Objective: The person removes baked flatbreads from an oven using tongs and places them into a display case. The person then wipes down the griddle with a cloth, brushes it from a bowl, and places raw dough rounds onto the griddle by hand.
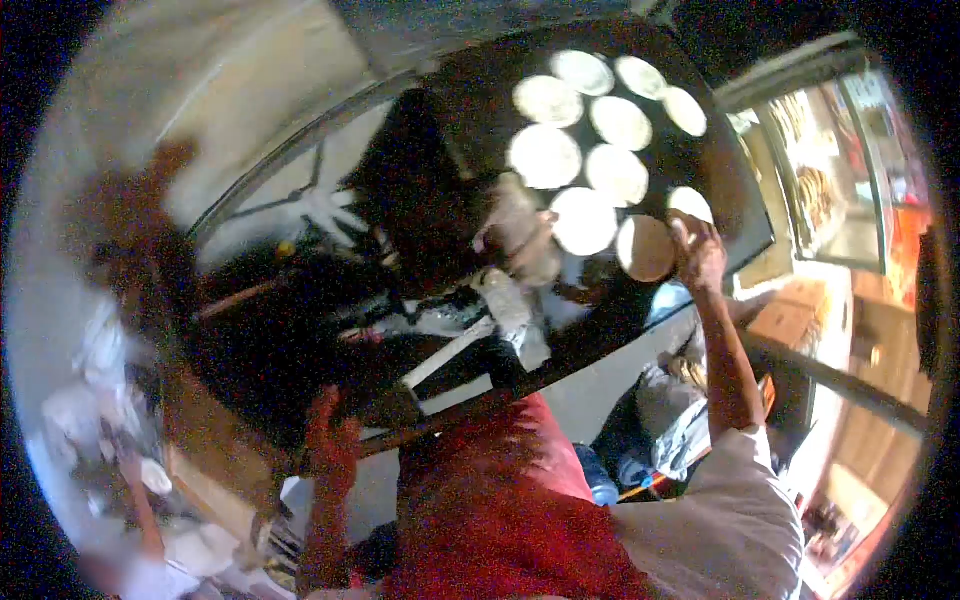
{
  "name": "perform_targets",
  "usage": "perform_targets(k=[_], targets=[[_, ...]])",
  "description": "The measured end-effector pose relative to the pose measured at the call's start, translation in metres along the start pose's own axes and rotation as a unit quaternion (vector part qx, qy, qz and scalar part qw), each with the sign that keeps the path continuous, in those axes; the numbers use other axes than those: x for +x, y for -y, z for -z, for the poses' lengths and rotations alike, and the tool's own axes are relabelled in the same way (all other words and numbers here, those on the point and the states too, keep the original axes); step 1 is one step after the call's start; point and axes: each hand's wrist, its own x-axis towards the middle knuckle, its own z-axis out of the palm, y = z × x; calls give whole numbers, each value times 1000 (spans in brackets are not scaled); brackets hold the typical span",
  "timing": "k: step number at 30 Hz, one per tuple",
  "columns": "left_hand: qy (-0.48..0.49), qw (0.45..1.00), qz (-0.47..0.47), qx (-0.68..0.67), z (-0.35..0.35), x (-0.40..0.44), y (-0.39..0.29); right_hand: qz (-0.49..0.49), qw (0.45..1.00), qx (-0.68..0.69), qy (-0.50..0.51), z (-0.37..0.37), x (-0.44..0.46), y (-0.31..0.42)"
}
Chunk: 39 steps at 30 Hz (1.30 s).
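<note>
Several round pale flatbreads (546, 156) lie spread over a large dark griddle (470, 60). My right hand (703, 255) is at the griddle's right side, its fingers curled and pinched at the edge of a browner flatbread (646, 249). Just behind those fingers is another pale flatbread (690, 205), partly covered by them. My left hand (333, 435) is low on the left by the griddle's near edge, in shadow, with its fingers apart and nothing visible in it. Crumpled cloth or dough-like lumps (520, 235), blurred, sit left of the flatbreads.
A flat pale stick or handle (448, 352) lies near the front edge beside a wrapped, whitish object (515, 310). A glass case (830, 170) with stacked goods stands at the right. Bags (670, 420) are below the griddle. Another person (120, 430) is at the lower left.
</note>
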Motion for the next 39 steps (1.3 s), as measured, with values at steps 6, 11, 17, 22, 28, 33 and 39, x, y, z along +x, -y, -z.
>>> perform_targets(k=[6,11,17,22,28,33,39], targets=[[-228,944,219,-98,168,-72,121,200,943,238,-116,15,-153,178],[-277,936,215,-31,290,-128,297,171,902,380,112,-53,-358,280],[-50,988,88,115,264,-137,295,317,846,274,329,-30,-481,423],[-118,985,106,-68,181,-115,304,415,830,237,286,-37,-484,437],[34,995,86,-43,206,-118,270,319,861,246,310,-34,-491,445],[-174,961,97,-194,244,-148,325,345,855,258,290,-35,-499,424],[-114,985,46,124,274,-112,296,325,862,228,315,-36,-517,419]])
